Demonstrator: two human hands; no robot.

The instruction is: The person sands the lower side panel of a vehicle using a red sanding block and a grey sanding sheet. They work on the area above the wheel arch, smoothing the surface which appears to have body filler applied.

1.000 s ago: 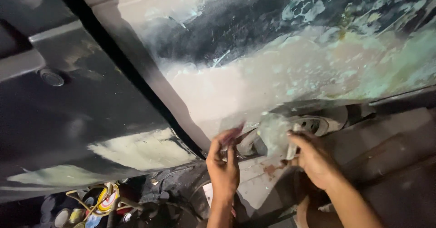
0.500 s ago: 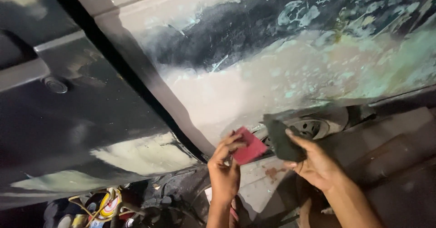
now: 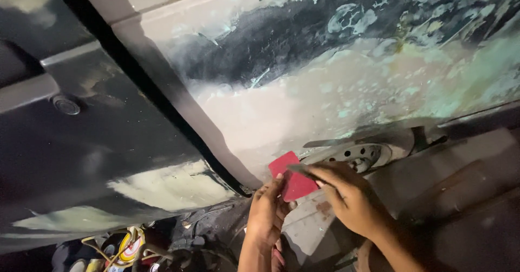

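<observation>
My left hand (image 3: 267, 213) pinches a small red flat spreader (image 3: 291, 177) by its lower edge. My right hand (image 3: 349, 197) holds a thin dark blade-like tool (image 3: 301, 169) laid across the red spreader's upper face. Both hands sit low at the centre, just below a car body panel (image 3: 325, 82) that is sanded and patched with pale filler and dark areas. The tool's far end is hidden under my right fingers.
A dark adjoining panel (image 3: 108, 142) with a pale filler patch (image 3: 168, 184) lies to the left, split off by a black seam. A round perforated metal part (image 3: 360, 154) sits behind my right hand. Yellow and red items (image 3: 127, 247) lie at the lower left floor.
The dark pad my right hand held half a second ago is gone; a thin blade now lies on the red spreader. Both hands have stayed near the panel's lower edge.
</observation>
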